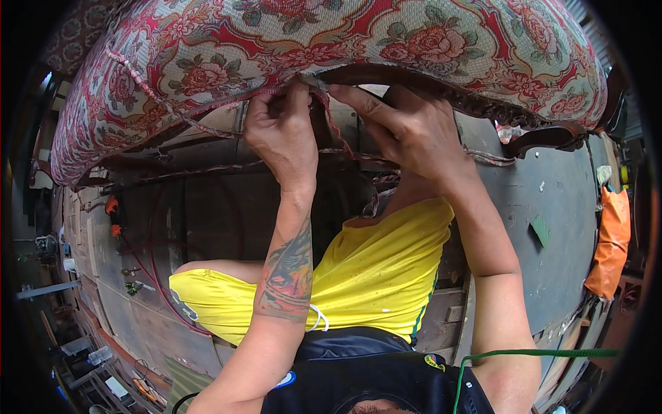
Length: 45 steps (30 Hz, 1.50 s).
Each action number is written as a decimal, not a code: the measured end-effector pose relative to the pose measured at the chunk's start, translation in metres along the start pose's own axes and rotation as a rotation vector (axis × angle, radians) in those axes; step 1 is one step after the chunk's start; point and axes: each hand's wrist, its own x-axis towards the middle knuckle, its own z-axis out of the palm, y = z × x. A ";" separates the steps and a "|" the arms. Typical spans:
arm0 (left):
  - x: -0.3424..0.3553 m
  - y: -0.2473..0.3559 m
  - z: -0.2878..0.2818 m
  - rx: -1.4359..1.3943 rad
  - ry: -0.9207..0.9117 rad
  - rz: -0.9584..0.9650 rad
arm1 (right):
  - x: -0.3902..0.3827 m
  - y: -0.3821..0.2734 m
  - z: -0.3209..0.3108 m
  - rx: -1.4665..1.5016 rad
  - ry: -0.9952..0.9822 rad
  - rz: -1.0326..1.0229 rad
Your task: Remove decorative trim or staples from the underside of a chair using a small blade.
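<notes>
A floral upholstered piece with a dark carved wooden frame spans the top of the head view. My left hand pinches the fabric edge at the middle of its lower border, beside a loose red-patterned strip. My right hand is just right of it, index finger reaching to that edge and the other fingers bent near the wood; what they hold is hidden. A braided patterned cord runs across the fabric on the left, and another length crosses behind my hands.
I sit cross-legged in yellow shorts on worn boards. A red hose and orange tool lie at the left, an orange bag at the right. A green cord crosses lower right; assorted clutter lines the left edge.
</notes>
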 end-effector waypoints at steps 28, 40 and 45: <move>0.006 -0.015 -0.006 0.139 -0.035 0.185 | -0.016 -0.015 0.012 0.043 -0.078 0.223; 0.005 -0.012 -0.016 0.067 -0.101 0.164 | -0.026 -0.022 0.016 0.160 0.056 0.126; 0.009 0.002 -0.018 -0.067 -0.103 -0.002 | -0.032 -0.022 0.016 0.191 0.161 0.142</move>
